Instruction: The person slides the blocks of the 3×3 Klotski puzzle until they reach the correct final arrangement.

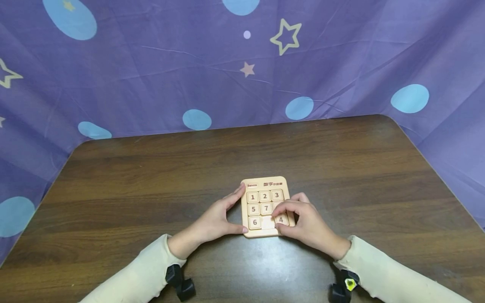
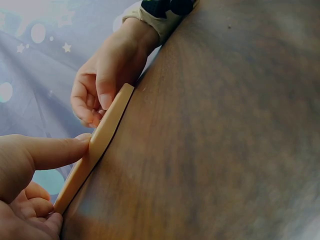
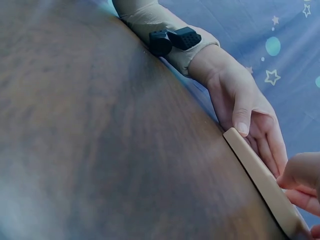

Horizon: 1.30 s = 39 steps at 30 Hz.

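Observation:
A light wooden sliding number puzzle (image 1: 267,184) lies flat on the table, seen from its thin edge in both wrist views. Tiles 1, 2, 3, 5, 7 and 6 show, with a bare slot (image 1: 267,223) right of the 6. My left hand (image 1: 214,219) grips the puzzle's left side, thumb at the near corner and fingers farther up. Over the right side bends my right hand (image 1: 308,219), its thumb and index finger curled at the 4 tile (image 1: 281,219), beside the slot. The spot above the 4 is mostly hidden by those fingers.
The brown wooden table (image 1: 151,176) has rounded far corners. Behind it hangs a purple cloth (image 1: 159,75) with stars and blue dots. Black wrist cameras (image 1: 179,283) sit on both pale sleeves (image 1: 394,269).

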Each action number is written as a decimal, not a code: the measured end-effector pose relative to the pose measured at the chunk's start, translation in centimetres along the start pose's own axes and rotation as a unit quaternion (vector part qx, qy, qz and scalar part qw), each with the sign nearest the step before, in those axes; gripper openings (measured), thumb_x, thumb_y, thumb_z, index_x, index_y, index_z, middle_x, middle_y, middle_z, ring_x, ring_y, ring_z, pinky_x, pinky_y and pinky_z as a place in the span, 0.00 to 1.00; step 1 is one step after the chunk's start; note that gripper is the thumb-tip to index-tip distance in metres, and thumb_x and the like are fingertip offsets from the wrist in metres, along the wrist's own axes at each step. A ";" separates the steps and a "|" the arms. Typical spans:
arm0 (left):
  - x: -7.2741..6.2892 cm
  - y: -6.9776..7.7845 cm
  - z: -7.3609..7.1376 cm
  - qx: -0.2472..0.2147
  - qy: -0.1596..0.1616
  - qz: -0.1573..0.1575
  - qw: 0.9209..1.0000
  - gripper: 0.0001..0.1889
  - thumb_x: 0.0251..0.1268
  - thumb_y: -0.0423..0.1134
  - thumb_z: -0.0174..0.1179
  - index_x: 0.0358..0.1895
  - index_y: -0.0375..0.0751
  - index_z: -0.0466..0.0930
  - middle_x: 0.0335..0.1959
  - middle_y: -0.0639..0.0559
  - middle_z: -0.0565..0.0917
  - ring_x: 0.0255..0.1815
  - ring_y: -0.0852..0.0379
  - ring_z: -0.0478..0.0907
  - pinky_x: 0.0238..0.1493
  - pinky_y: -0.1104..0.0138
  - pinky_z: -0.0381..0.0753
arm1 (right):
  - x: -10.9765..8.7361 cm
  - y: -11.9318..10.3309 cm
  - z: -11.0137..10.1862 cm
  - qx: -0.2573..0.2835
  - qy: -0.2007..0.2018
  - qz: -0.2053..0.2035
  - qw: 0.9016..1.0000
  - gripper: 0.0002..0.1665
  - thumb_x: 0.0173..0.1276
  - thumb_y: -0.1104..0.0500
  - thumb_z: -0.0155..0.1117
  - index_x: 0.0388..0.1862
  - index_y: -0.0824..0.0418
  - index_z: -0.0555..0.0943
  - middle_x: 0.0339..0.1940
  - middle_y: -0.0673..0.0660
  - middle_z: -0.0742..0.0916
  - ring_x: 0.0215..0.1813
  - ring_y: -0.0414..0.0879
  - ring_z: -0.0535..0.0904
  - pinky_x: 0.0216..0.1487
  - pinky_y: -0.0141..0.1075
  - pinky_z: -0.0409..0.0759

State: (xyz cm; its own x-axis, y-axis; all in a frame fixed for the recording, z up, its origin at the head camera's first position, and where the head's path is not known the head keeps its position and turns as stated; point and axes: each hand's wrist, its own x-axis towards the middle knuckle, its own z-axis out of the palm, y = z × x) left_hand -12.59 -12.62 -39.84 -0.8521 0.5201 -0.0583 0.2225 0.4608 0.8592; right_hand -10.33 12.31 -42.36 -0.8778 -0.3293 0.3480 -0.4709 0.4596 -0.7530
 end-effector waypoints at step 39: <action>0.0 0.1 -0.1 -0.002 0.000 -0.001 1.000 0.53 0.40 0.31 0.74 0.72 0.35 0.52 0.74 0.44 0.53 0.75 0.50 0.48 0.73 0.55 0.46 | 1.4 -0.4 0.7 0.044 -0.029 0.036 0.998 0.16 0.45 0.59 0.76 0.35 0.49 0.86 0.38 0.47 0.79 0.44 0.42 0.66 0.43 0.34 0.69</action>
State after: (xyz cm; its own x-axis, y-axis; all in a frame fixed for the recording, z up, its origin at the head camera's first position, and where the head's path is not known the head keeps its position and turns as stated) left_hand -12.58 -12.65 -39.74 -0.8525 0.5193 -0.0593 0.2196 0.4589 0.8609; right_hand -11.26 11.09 -41.94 -0.9013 -0.3467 0.2599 -0.3950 0.4110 -0.8216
